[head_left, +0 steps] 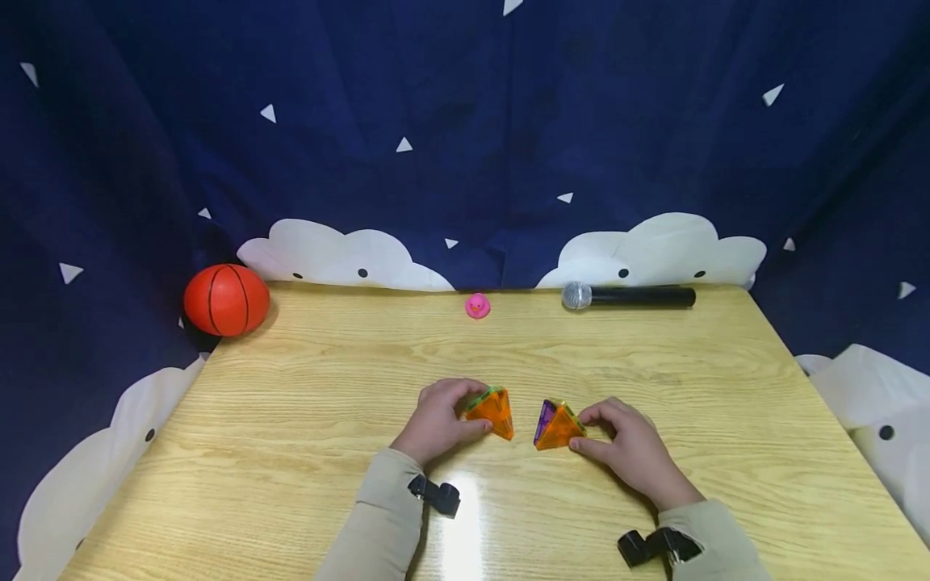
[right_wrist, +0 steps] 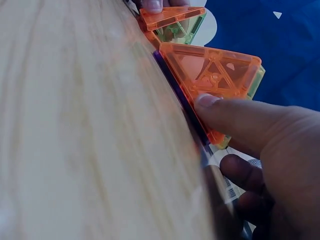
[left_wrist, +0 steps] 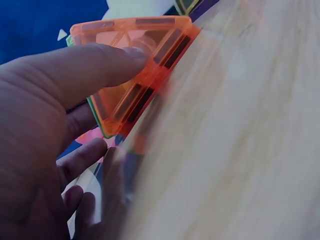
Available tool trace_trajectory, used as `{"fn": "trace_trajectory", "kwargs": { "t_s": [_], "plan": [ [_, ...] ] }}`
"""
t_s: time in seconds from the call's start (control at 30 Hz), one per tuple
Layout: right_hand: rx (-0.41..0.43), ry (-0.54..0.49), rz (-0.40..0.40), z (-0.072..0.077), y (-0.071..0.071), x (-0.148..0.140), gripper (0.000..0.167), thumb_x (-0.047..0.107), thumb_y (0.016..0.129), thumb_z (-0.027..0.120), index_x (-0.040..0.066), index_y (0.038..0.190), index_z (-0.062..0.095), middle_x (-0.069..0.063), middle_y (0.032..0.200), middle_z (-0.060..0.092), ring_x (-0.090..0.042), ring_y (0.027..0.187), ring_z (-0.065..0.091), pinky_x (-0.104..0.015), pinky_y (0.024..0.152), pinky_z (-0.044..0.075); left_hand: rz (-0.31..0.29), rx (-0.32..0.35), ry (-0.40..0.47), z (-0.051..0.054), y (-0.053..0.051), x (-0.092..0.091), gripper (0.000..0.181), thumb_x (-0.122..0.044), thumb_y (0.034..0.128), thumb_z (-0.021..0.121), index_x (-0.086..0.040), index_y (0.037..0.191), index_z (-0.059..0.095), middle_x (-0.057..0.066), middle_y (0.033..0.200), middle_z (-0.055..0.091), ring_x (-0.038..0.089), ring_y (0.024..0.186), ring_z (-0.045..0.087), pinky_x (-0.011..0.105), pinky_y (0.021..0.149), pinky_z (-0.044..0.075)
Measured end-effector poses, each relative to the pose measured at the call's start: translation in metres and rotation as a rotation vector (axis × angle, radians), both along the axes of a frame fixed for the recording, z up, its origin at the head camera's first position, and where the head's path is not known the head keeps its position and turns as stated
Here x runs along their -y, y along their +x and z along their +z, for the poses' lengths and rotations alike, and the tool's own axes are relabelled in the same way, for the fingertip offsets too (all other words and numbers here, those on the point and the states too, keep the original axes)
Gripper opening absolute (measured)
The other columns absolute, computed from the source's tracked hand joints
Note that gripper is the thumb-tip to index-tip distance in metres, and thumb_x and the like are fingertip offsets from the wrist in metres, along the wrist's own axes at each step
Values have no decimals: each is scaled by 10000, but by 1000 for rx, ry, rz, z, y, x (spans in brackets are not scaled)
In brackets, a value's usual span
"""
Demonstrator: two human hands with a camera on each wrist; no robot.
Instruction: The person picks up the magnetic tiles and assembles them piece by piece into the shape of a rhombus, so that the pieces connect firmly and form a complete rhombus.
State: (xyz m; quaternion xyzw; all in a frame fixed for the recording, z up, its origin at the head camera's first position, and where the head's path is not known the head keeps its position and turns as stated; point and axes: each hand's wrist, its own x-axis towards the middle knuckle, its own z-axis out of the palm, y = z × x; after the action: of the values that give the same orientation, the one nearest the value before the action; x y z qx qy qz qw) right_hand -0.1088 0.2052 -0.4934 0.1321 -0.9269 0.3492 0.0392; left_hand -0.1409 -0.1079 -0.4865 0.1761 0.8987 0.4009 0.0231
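Near the middle of the table, my left hand [head_left: 448, 420] pinches a small pyramid of translucent magnetic tiles [head_left: 491, 413], orange and green. The left wrist view shows the thumb flat on its orange face [left_wrist: 127, 75], with the other fingers behind. To the right, my right hand [head_left: 630, 444] grips a second magnetic-tile pyramid [head_left: 558, 428] with orange, purple and yellow sides. Its thumb presses the orange face [right_wrist: 212, 75]; the fingertips behind are partly hidden. Both pyramids are at the tabletop, a short gap apart.
A red toy basketball [head_left: 227, 300] sits at the table's back left corner. Along the back edge are a pink rubber duck [head_left: 477, 306] and a black microphone [head_left: 632, 297] with a silver head. A dark blue curtain [head_left: 465, 145] surrounds the wooden table [head_left: 305, 452].
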Motion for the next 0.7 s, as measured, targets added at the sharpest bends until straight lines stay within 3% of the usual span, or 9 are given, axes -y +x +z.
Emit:
{"fn": "trace_trajectory", "kwargs": {
  "t_s": [0.2, 0.3, 0.53, 0.7],
  "plan": [
    [-67, 12, 5, 2, -2, 5, 252, 270, 814, 847, 210, 1036, 744, 95, 966, 662, -113, 818, 543, -321, 719, 424, -20, -32, 1, -1, 0, 0, 459, -293, 800, 853, -225, 1230, 706, -51, 1237, 669, 214, 1254, 519, 496, 1129, 225],
    [-63, 19, -3, 3, -4, 7, 243, 259, 818, 845, 207, 1032, 744, 88, 953, 663, -117, 780, 519, -328, 709, 393, -26, -48, -7, -1, 0, 0, 465, -294, 799, 855, -229, 1237, 713, -54, 1206, 679, 217, 1256, 515, 501, 1122, 231],
    [-49, 11, -7, -1, -8, 11, 251, 257, 829, 833, 219, 1060, 744, 104, 962, 667, -142, 888, 593, -445, 838, 334, -28, -59, -22, -2, 0, -1, 434, -289, 825, 835, -226, 1237, 717, -44, 1216, 683, 237, 1273, 510, 511, 1128, 231],
    [-48, 17, -6, -2, -10, 14, 243, 234, 846, 817, 214, 1076, 741, 109, 934, 655, -129, 847, 565, -420, 805, 298, -22, -39, -28, -3, 0, -1, 389, -281, 840, 821, -229, 1210, 712, -52, 1239, 670, 234, 1281, 505, 502, 1145, 217]
  ]
}}
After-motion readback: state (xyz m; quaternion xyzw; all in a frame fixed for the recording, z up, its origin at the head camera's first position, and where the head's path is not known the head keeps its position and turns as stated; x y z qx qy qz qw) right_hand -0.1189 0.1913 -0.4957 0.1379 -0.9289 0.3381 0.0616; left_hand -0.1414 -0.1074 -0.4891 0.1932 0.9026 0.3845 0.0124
